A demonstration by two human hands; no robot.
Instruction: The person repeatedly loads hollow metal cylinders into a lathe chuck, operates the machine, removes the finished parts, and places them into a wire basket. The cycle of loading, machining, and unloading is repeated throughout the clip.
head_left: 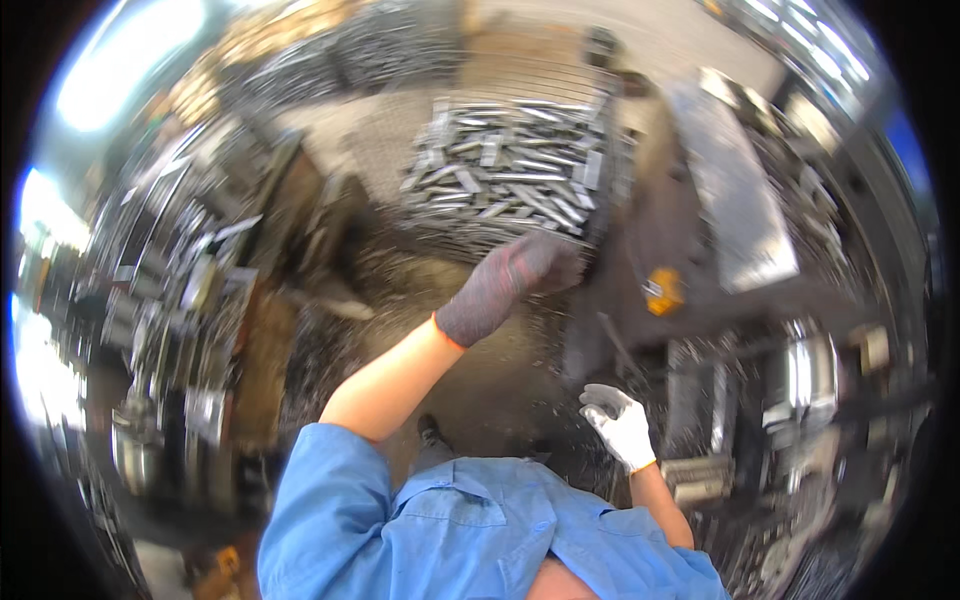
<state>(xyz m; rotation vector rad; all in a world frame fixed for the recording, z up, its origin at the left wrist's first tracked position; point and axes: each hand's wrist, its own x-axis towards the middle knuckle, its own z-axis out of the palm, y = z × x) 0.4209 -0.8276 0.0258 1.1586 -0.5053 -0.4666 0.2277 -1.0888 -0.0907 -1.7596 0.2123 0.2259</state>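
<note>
In the workshop, an upper-centre mesh crate (pixel 445 243) likely corrals metal bars (pixel 500 170); left hand (pixel 510 288), grip impossible to tell; right hand (pixel 622 428), grip apart.

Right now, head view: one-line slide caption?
Dark-gloved left hand stretched toward a heap of metal pieces; white-gloved right hand low at the person's right side.

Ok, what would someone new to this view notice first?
Probably the pile of silvery metal pieces in the upper middle, with the dark-gloved left hand stretched out just below it in the picture. Next might come the white-gloved right hand, lower and to the right, and the yellow-orange object above and right of that, bright against a dark surface.
</note>
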